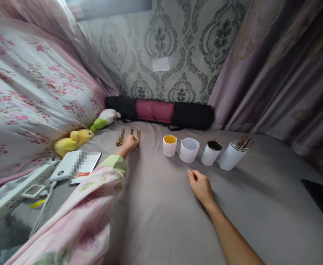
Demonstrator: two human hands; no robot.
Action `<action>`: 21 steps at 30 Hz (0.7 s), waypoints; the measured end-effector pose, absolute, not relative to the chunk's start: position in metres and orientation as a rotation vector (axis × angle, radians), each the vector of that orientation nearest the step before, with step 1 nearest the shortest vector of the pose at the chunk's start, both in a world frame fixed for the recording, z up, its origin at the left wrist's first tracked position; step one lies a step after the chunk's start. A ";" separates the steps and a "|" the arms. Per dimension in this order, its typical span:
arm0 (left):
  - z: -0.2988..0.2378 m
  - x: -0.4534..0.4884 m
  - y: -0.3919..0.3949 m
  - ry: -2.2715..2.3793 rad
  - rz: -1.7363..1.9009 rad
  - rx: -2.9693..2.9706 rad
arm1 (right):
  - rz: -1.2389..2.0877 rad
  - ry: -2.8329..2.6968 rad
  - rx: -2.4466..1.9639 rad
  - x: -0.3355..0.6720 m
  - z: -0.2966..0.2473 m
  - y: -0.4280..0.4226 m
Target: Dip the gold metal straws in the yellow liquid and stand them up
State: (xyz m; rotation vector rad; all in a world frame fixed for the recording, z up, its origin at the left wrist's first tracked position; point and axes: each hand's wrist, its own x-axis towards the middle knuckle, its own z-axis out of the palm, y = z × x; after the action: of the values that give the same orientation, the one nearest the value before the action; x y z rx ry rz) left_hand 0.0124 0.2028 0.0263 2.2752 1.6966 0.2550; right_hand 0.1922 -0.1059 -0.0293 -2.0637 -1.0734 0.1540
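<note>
Far out on the grey sheet, my left hand is closed, its fingertips at a small bundle of thin brown sticks; the exact hold is too small to see clearly. Another cluster of thin sticks lies just left of that hand, and more tips show behind it. My right hand rests loosely curled on the sheet, with nothing visible in it. Beyond it stand a white cup with yellow inside, a wide white cup, a white cup with dark contents and a tilted-looking white jar with several sticks.
A black and maroon long bag lies along the wall. Plush toys, a white boxy device, a power strip and a cable are at left. A dark flat object lies at right.
</note>
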 end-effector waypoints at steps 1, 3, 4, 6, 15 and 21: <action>0.026 0.013 0.203 1.694 0.254 2.278 | 0.149 -1.077 -2.060 0.193 -0.030 -0.106; 0.025 0.013 0.204 1.691 0.253 2.285 | 0.135 -1.084 -2.053 0.193 -0.031 -0.106; 0.024 0.013 0.205 1.690 0.252 2.288 | 0.129 -1.086 -2.052 0.193 -0.031 -0.105; 0.021 0.013 0.206 1.686 0.247 2.293 | 0.123 -1.088 -2.056 0.193 -0.031 -0.105; 0.014 0.013 0.211 1.670 0.225 2.300 | 0.120 -1.092 -2.073 0.191 -0.027 -0.106; 0.013 0.012 0.212 1.668 0.218 2.291 | 0.125 -1.095 -2.061 0.192 -0.027 -0.105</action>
State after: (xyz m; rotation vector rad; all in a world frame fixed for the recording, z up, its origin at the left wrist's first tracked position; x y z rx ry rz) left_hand 0.0125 0.2121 0.0126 2.2913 1.6684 0.2183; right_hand 0.1918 -0.1053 -0.0274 -2.0611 -1.0954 0.1253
